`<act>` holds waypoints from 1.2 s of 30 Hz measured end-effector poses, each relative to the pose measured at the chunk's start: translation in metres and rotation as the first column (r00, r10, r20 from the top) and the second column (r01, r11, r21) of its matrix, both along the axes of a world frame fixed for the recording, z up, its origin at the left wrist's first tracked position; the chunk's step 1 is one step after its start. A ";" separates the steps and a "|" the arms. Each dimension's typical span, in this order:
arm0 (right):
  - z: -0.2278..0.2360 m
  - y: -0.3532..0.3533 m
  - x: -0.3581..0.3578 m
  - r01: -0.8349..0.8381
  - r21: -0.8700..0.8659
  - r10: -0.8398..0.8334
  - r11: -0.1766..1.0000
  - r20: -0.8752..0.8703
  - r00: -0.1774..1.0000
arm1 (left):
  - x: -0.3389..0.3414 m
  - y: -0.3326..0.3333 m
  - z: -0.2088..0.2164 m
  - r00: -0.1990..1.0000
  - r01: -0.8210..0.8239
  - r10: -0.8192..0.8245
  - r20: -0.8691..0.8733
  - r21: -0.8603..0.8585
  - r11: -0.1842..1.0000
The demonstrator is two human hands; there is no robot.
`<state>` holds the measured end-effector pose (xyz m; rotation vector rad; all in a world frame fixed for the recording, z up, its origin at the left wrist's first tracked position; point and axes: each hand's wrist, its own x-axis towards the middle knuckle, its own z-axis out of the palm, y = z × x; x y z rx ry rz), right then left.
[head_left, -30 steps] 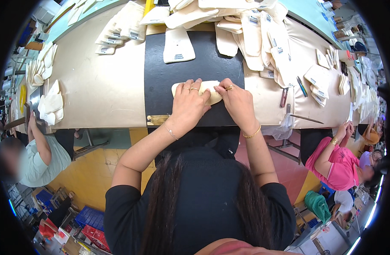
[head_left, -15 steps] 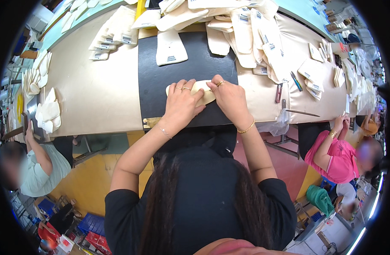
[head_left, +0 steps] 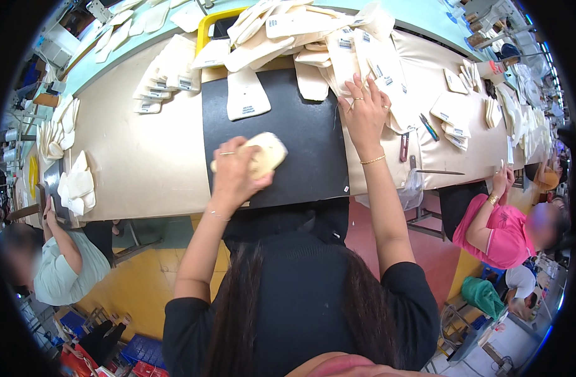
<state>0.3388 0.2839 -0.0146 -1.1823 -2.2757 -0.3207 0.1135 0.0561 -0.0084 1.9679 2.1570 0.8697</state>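
On the black mat (head_left: 310,147) in front of me, my left hand (head_left: 236,168) is closed round a cream padded piece (head_left: 273,148), shaped like an insole, whose far end pokes out past the fingers. My right hand (head_left: 366,116) reaches forward with its fingers stretched out. Its fingertips rest over the near edge of a heap of similar cream pieces (head_left: 344,47) bearing dark printed labels; whether they press on one is hard to tell. One more labelled cream piece (head_left: 247,94) lies on the mat's far part, beyond my left hand.
A yellow tray (head_left: 203,31) stands behind the heap. To its left lies a fanned stack of cream pieces (head_left: 168,69). Right of my right hand are a red-handled tool (head_left: 404,147), a blue-green pen (head_left: 430,127) and a clear plastic bag (head_left: 410,190). Co-workers sit at both sides.
My right hand has let go of the cream piece and moved forward and right to the heap. My left hand has drawn the piece left and nearer.
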 end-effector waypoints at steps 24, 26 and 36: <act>-0.001 -0.133 0.026 -0.597 -0.370 0.523 0.712 -0.290 0.802 | -0.051 -0.013 0.032 0.916 -0.347 0.300 0.264 0.152 0.926; -0.003 -0.133 0.027 -0.559 -0.334 0.463 0.759 -0.326 0.824 | -0.050 -0.013 0.031 0.911 -0.337 0.281 0.303 0.151 0.929; -0.010 -0.139 0.023 -0.636 -0.505 -0.093 0.583 -0.819 0.566 | -0.004 0.007 0.025 0.949 0.306 -0.311 -0.048 -0.094 0.947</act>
